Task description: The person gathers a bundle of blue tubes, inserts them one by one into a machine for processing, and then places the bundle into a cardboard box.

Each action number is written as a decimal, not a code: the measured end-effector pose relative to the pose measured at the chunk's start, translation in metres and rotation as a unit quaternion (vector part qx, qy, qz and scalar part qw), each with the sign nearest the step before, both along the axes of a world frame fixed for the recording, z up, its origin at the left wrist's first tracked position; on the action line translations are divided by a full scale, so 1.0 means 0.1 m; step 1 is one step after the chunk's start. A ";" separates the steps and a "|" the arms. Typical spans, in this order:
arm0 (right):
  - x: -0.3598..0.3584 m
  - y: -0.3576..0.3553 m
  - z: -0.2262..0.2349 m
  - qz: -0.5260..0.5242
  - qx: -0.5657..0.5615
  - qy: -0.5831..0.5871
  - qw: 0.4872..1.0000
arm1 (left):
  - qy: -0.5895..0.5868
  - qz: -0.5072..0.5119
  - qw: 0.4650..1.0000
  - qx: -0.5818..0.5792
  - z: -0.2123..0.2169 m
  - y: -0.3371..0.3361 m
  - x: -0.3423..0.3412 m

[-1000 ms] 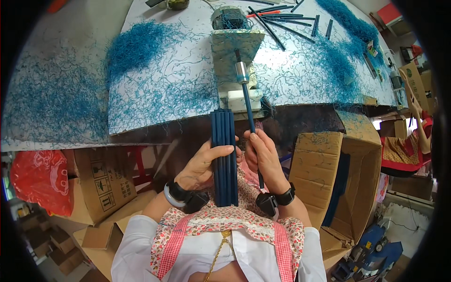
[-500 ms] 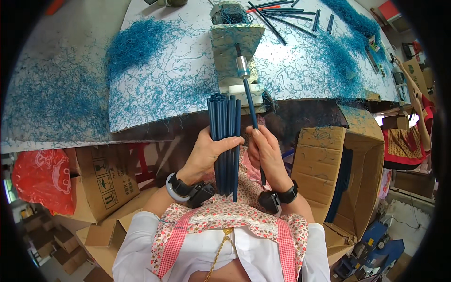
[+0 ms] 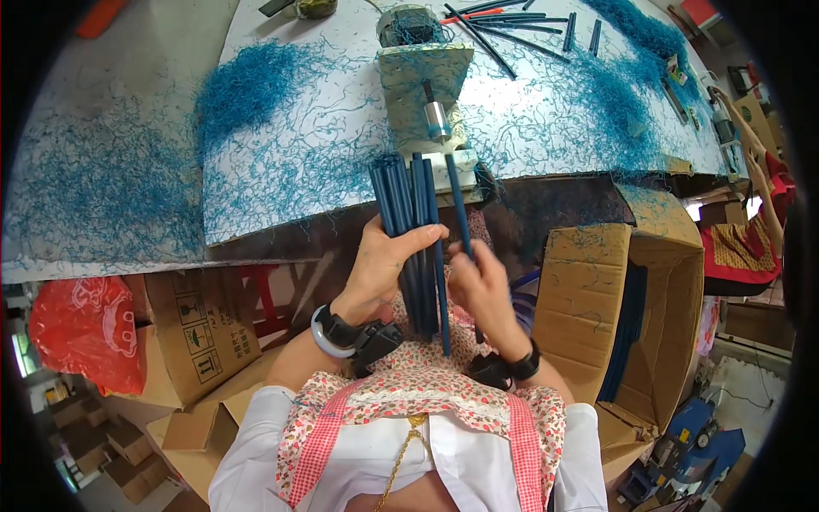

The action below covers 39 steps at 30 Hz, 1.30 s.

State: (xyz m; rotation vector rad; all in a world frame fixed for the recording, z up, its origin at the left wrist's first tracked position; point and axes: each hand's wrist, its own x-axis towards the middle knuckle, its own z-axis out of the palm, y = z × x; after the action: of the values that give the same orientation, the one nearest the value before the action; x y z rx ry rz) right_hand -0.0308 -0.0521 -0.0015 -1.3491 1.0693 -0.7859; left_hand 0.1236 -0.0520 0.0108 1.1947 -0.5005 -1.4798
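Observation:
My left hand (image 3: 388,260) is wrapped round a bundle of dark blue rods or tubes (image 3: 401,196), held upright over my lap, its thumb across the front. One rod at the bundle's right side stands a little apart from the others. Beside it my right hand (image 3: 482,286), slightly blurred, grips a single blue rod (image 3: 457,200). That rod's far end lies just below the metal cutting head (image 3: 438,122) of a small motor-driven machine (image 3: 418,72), with a slight gap between them. The rod's lower part is mostly hidden by my right hand.
Blue curly shavings (image 3: 247,85) cover much of the white table (image 3: 333,162). Several loose rods (image 3: 520,30) lie at the back. An open cardboard box (image 3: 589,299) with blue rods stands at right; a red plastic bag (image 3: 90,333) sits at left. Another person's arm (image 3: 751,141) shows far right.
The single rod has come out of the machine's metal head, drawn back toward me by my right hand. The bundle in my left hand has tilted slightly and shifted upward.

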 end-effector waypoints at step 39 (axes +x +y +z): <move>-0.16 0.21 0.11 -0.041 0.093 -0.096 0.990 | 0.018 0.009 0.999 -0.039 0.00 -0.05 -0.19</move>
State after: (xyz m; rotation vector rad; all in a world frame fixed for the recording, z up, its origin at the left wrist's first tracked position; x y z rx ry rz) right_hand -0.0469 -0.0314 0.0094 -1.0554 1.0227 -0.8371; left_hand 0.1043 -0.0567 0.0110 1.1064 -0.5175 -1.4511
